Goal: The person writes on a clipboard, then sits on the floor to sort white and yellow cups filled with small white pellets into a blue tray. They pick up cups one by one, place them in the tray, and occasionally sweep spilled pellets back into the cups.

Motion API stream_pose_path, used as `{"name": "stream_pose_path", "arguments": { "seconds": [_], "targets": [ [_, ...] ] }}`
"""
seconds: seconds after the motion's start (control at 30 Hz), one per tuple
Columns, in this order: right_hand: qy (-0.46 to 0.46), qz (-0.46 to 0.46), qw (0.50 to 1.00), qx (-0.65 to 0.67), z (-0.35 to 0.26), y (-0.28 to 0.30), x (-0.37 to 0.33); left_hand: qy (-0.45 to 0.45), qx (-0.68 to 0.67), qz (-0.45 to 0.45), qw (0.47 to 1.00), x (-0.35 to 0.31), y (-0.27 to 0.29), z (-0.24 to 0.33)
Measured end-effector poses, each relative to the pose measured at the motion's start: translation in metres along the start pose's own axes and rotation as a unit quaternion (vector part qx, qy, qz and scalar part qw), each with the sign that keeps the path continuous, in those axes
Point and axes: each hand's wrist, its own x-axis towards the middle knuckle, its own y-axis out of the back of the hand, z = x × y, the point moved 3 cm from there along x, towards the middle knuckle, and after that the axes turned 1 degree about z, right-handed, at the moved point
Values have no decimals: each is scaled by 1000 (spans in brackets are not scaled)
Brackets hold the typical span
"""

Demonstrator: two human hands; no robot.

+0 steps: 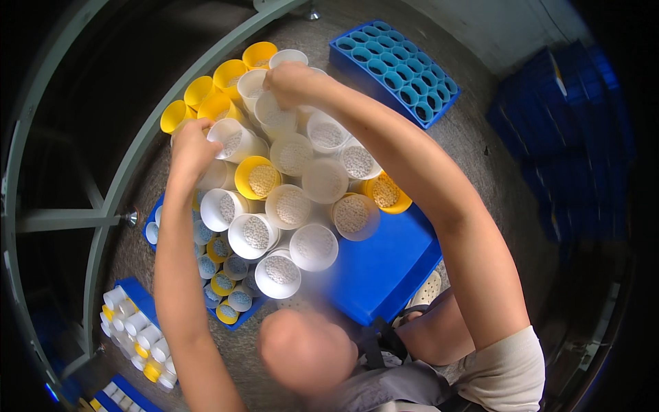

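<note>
Many white and yellow cups, most holding small pale pellets, crowd together on a blue surface in front of me. Near the left side of the group, my left hand (194, 146) closes on the edge of a white cup (235, 140) with pellets inside. My right hand (296, 84) reaches across the cups at the far side, its fingers closed at the rim of a translucent white cup (274, 117). Around them stand several yellow cups (199, 90), a yellow cup with pellets (258, 177) and a white cup with pellets (255, 235).
A blue tray with round holes (395, 65) lies on the floor at far right. Lower left are a tray of cups with bluish pellets (222, 283) and stacked cups (141, 333). Blue crates (563, 137) stand right. A metal frame (130, 154) curves along the left.
</note>
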Motion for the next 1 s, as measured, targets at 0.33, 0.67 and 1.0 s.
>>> {"name": "stream_pose_path", "arguments": {
  "seconds": [0.33,0.67,1.0],
  "targets": [
    [52,59,997,8,7,-2,-37,-66,16,2,998,-25,-5,-1],
    [7,24,999,-21,-14,4,-12,-36,22,-23,999,19,-15,10],
    [13,67,997,23,4,34,-29,-12,49,-34,998,9,20,17]
  ]
}}
